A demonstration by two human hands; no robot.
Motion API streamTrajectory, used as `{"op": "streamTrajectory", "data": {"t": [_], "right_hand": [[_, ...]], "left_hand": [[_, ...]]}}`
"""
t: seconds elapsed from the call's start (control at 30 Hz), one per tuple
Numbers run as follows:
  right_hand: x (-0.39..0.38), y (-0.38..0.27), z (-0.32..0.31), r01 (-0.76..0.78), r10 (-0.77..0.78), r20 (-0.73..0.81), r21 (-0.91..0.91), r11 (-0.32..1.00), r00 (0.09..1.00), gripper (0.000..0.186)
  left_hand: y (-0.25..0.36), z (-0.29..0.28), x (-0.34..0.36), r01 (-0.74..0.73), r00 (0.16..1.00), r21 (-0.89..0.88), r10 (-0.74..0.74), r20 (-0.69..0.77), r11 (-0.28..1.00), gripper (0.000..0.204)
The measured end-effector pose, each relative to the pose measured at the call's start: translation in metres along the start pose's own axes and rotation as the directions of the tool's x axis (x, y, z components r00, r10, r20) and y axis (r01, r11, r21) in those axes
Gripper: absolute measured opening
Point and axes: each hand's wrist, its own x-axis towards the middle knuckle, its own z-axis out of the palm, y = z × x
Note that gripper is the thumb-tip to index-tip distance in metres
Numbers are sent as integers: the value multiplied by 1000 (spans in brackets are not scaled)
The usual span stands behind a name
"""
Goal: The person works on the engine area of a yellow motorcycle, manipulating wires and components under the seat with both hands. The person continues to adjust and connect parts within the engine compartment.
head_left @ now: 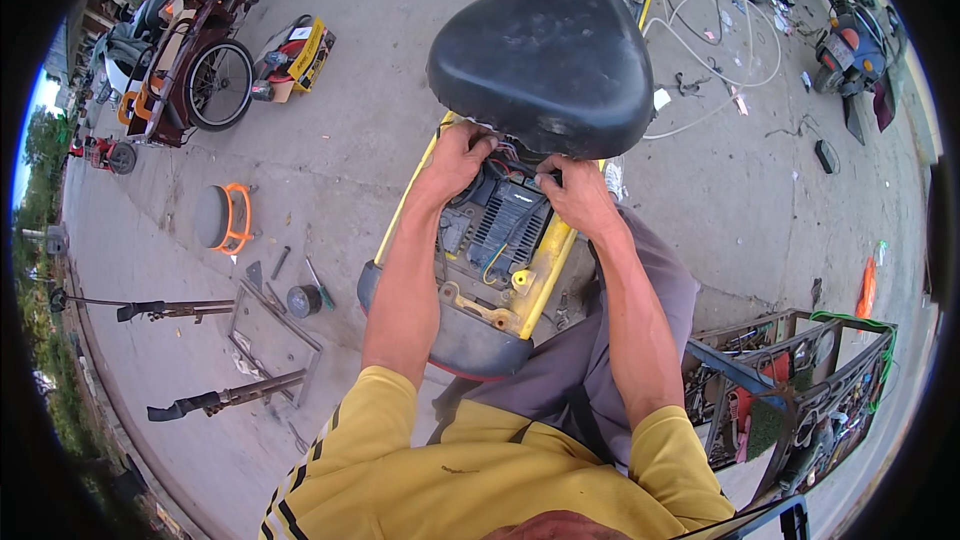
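Note:
My left hand (pixel 460 160) is curled under the front edge of a raised black padded seat (pixel 540 55), by some wires (pixel 508 152). My right hand (pixel 570 185) is closed under the seat's edge on the other side; what either set of fingers holds is hidden. Both hands are over a yellow vehicle frame (pixel 548 275). Between them, a black finned box (pixel 500 225) with cables sits inside the frame, above a dark grey rear panel (pixel 475 348).
A stool (pixel 212 215), screwdriver (pixel 319 283) and metal racks (pixel 185 402) lie left. A cluttered tool cart (pixel 780 380) stands lower right. Parked tricycles (pixel 185 60) and a boxed item (pixel 305 60) are upper left; hoses (pixel 760 75) and a scooter (pixel 845 50) upper right.

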Motion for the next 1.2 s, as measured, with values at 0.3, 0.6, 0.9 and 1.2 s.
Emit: {"op": "streamTrajectory", "data": {"t": [0.3,0.6,0.9,1.2], "right_hand": [[4,-4,-4,-74,66,64,123,990,996,17],[4,-1,-7,-45,38,67,116,992,997,17],[3,-7,-12,-71,62,78,116,991,995,15],[3,-4,-15,-98,89,129,63,993,988,19]], "left_hand": [[-10,2,4,-12,999,-14,11,-39,1000,22],[-8,0,4,11,1000,-37,-12,-21,999,20],[-5,1,3,63,998,-138,-65,-12,988,20],[0,-1,1,66,998,-83,-67,-13,994,20]]}}
